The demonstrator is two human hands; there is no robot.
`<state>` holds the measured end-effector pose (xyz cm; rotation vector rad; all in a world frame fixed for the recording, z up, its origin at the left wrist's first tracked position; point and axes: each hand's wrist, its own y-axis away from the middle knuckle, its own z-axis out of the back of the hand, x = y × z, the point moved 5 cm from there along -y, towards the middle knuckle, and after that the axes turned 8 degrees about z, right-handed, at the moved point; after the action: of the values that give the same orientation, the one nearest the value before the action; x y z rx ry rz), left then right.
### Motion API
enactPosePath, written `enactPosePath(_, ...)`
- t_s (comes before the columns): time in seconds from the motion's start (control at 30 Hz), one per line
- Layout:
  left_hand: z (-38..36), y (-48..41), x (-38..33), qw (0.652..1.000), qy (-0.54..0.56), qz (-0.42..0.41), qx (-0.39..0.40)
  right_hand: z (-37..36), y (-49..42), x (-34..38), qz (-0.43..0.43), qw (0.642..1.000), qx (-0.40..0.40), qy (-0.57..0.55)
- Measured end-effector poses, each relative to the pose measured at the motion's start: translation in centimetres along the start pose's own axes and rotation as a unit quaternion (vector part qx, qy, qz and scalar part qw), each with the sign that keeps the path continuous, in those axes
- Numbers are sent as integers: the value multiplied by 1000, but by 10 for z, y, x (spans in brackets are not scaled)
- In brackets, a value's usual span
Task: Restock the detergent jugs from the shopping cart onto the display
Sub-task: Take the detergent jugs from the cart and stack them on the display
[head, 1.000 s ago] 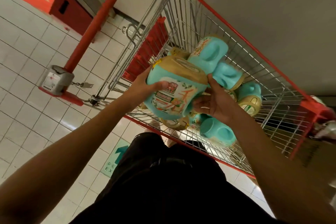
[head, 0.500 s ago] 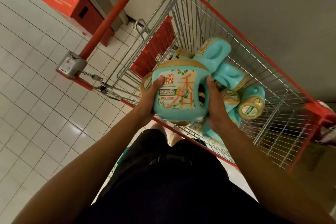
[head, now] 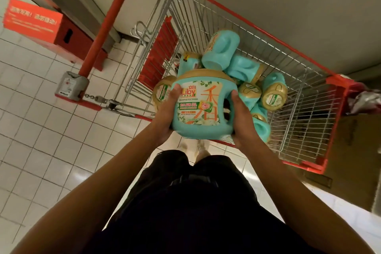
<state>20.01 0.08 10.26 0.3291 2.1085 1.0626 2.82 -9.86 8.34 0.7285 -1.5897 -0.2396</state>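
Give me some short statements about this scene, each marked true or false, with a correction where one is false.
1. The left hand and the right hand both grip the teal Liby detergent jug. True.
2. The held jug lies on its side. False: it is upright, with its gold cap on top.
3. The shopping cart is empty. False: several more teal jugs lie in it.
4. A chain runs from the coin lock at the end of the red handle bar. True.
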Motion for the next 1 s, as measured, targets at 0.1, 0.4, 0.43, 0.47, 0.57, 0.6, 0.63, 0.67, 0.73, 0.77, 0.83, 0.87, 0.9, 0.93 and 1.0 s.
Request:
enactPosePath(0.1,2,9,6,999,-21,9,38,4,25,-13,16,999,-27,-24)
enactPosePath(0.4,-7,46,40,977,-178,44,112,27,127,-56,62,983,-129,-116)
enactPosePath(0.43,-12,51,46,972,-195,51,120,33,141,-60,67,980,-145,-122)
enactPosePath(0.47,-18,57,53,967,-212,60,127,39,155,-65,66,977,-160,-126)
enactPosePath(0.57,-40,71,82,947,-262,88,161,61,194,-81,60,965,-220,-128)
enactPosePath(0.6,-49,75,95,941,-275,98,173,72,210,-86,61,959,-243,-130)
enactPosePath(0.63,-58,79,107,935,-286,102,183,82,225,-91,63,954,-264,-131)
enactPosePath(0.67,-66,81,117,930,-294,103,195,90,239,-94,64,949,-280,-132)
enactPosePath(0.73,-90,91,145,911,-329,112,222,114,272,-105,65,934,-321,-143)
enactPosePath(0.77,-102,96,160,898,-352,117,235,127,288,-113,64,926,-339,-151)
enactPosePath(0.83,-124,106,189,871,-397,127,260,150,316,-128,66,908,-376,-170)
enactPosePath(0.87,-136,112,206,856,-419,132,272,163,332,-136,67,897,-397,-184)
enactPosePath(0.9,-148,117,223,842,-437,137,284,175,347,-144,67,886,-415,-196)
enactPosePath(0.93,-161,123,242,829,-453,143,295,189,363,-153,67,875,-432,-208)
enactPosePath(1.0,-182,134,276,803,-480,159,315,212,391,-169,65,859,-454,-227)
